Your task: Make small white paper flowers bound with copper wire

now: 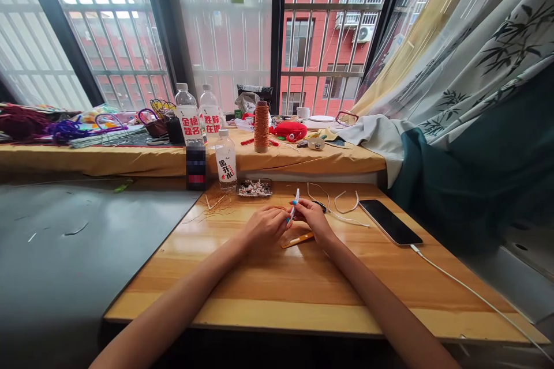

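**Small white-and-blue tool held between two hands, mid-tabletop**

Item: white-and-blue tool (295, 203), slim, pen-like, white body with blue parts, standing nearly upright above the wooden tabletop (268, 282). Exact kind too small to tell.

Hands: left hand (265, 228) and right hand (315, 220) meet at the tool, forearms stretched forward and converging, knuckles up. Left grip is curled, fingertips pinched at the tool's lower end. Right grip is closed about the tool's shaft. Thin orange threads (219, 204) trail leftward from the hands across the wood.

Just beneath the hands: a flat orange strip (297, 240) lying on the tabletop.

Near, behind: a small tray of beads (254, 187), a labelled water bottle (225, 160), white cord loops (341, 207).

Right: a dark phone (390, 222), face up, with a white cable (471, 294) running off toward the edge.

Further back, on the yellow-covered ledge (108, 159): a spool of copper-coloured thread (261, 126), two more bottles (198, 114), a red pouch (291, 130).
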`<state>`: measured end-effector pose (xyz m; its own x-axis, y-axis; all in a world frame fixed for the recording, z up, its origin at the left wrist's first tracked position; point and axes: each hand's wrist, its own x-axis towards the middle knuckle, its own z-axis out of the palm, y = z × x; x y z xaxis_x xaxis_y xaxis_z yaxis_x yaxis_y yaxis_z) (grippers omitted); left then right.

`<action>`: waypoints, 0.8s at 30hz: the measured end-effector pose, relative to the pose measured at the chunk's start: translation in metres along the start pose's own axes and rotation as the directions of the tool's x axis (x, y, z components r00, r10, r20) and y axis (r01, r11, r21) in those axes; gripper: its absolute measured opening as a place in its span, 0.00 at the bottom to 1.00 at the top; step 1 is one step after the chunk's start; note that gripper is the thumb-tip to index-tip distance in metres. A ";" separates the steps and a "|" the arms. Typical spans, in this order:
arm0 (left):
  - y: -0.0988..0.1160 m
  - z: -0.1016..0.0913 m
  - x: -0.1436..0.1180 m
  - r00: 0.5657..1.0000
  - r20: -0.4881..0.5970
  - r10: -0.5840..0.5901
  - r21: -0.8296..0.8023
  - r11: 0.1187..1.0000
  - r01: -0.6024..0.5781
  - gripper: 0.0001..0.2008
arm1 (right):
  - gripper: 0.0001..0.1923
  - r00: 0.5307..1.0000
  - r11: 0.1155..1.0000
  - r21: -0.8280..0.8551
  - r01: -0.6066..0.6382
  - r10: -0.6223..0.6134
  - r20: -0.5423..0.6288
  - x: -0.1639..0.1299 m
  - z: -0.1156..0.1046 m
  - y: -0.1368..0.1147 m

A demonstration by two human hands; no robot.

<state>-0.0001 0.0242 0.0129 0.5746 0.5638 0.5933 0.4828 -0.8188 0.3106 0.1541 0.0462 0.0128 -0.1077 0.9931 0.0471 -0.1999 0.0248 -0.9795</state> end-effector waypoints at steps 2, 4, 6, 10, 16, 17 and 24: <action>0.000 0.000 0.000 0.999 0.012 0.032 -0.014 0.999 -0.032 0.12 | 0.11 1.000 1.000 0.017 -0.019 0.019 0.020 -0.001 0.000 -0.002; -0.002 0.000 0.000 0.999 0.015 0.039 0.047 0.998 -0.039 0.14 | 0.10 0.998 0.999 0.032 -0.040 0.039 0.050 -0.002 -0.001 -0.003; -0.006 0.001 0.000 0.999 0.025 0.046 0.195 0.979 -0.050 0.15 | 0.09 0.995 0.997 0.049 -0.062 0.058 0.082 -0.003 -0.001 -0.003; -0.012 0.000 -0.001 0.987 0.102 0.125 0.460 0.874 -0.158 0.16 | 0.06 0.987 0.989 0.048 -0.137 0.132 0.097 -0.003 -0.001 -0.001; -0.015 -0.001 0.001 0.953 0.181 0.243 0.551 0.777 -0.303 0.12 | 0.06 0.976 0.989 0.020 -0.145 0.140 0.165 -0.004 -0.001 -0.002; -0.015 -0.001 0.001 0.952 0.178 0.249 0.554 0.775 -0.306 0.12 | 0.07 0.976 0.990 0.019 -0.138 0.133 0.171 -0.004 -0.001 -0.001; -0.015 -0.001 0.000 0.945 0.103 0.310 0.506 0.802 -0.318 0.12 | 0.09 0.985 0.992 0.048 -0.119 0.112 0.128 -0.002 -0.003 0.001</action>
<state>-0.0079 0.0362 0.0088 0.7605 0.2902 0.5809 0.5388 -0.7813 -0.3151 0.1574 0.0442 0.0111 -0.2531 0.9667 -0.0387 -0.2317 -0.0994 -0.9677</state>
